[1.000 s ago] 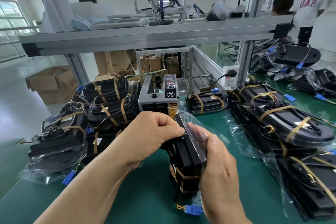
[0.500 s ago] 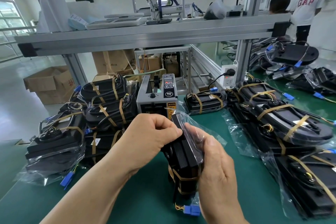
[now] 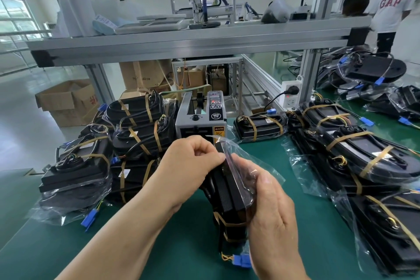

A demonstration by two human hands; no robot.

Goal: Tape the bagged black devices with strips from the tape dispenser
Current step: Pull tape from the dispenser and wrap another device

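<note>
Bagged black device [image 3: 229, 191] stands on end — left hand [image 3: 193, 166] pinches its top, right hand [image 3: 270, 211] grips its side — tape dispenser [image 3: 200, 120] just beyond the left.

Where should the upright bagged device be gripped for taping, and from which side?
Grip the bagged device mid-body across its thin edges, from the right, as the right hand does. It stands on end, and that grip leaves the loose bag flap on top free for the left hand.
</note>
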